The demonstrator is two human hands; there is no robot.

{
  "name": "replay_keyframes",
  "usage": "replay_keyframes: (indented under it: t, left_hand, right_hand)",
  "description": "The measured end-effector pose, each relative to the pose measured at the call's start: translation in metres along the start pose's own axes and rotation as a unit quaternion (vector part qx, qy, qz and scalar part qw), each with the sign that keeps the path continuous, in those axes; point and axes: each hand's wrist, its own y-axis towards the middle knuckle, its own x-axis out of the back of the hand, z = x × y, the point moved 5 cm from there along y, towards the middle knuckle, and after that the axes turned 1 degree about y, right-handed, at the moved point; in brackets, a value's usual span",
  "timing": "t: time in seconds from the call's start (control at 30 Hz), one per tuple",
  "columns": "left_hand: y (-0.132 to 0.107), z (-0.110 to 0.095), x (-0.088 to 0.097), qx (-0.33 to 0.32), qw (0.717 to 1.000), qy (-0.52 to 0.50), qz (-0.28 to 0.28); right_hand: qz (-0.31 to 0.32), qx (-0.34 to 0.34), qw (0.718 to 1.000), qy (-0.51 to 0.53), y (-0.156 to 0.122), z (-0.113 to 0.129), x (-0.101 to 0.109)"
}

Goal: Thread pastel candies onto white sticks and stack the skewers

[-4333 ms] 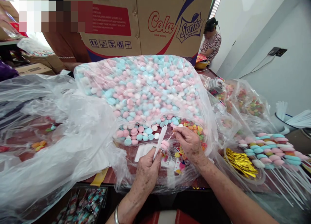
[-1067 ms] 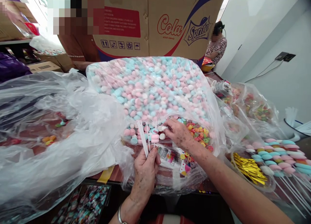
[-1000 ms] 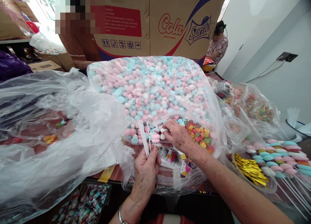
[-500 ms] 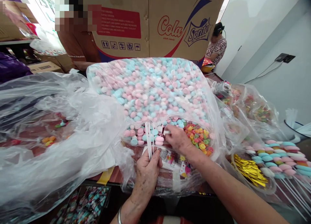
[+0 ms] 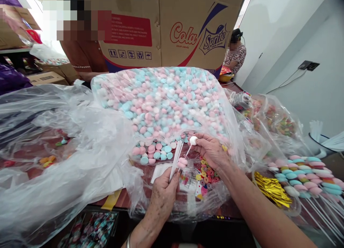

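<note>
My left hand (image 5: 164, 190) is closed round several thin white sticks (image 5: 175, 159). One of them slants apart from the bunch and carries pink marshmallows (image 5: 182, 162) low on it. Between the thumb and fingers of my right hand (image 5: 211, 147) is a round white marshmallow (image 5: 192, 140), at the upper tip of that slanted stick. Whether the tip has gone into it I cannot tell. Just beyond lie loose pink, blue and white marshmallows (image 5: 158, 151). Small coloured gummy rings (image 5: 208, 174) lie under my right forearm, partly hidden by it.
A big clear bag of marshmallows (image 5: 166, 97) rises ahead, before a cardboard box (image 5: 188, 33). Finished marshmallow skewers (image 5: 309, 176) lie at right beside gold twist ties (image 5: 271, 190). Crumpled plastic sheeting (image 5: 80, 151) covers the left. Two people (image 5: 236, 54) (image 5: 83, 54) are in the background.
My right hand has come up and brought a white marshmallow to the stick's tip. The sticks in my left hand now lean to the right. The view has shifted slightly.
</note>
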Motion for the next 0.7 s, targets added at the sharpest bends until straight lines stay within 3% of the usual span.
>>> replay_keyframes:
  t: [0.2, 0.47, 0.7]
  left_hand:
    - [0.0000, 0.0001, -0.0003, 0.005, 1.000, -0.001, -0.001]
    - [0.0005, 0.0016, -0.0009, 0.000, 1.000, 0.008, 0.001]
    - [-0.0009, -0.0026, 0.0008, 0.001, 1.000, -0.006, -0.006]
  right_hand:
    - [0.030, 0.016, 0.999, -0.019, -0.0031, 0.0030, -0.0034]
    - [0.011, 0.009, 1.000, -0.028, -0.0035, 0.0023, -0.0028]
    - [0.036, 0.032, 0.992, -0.113, -0.0070, 0.0000, -0.0058]
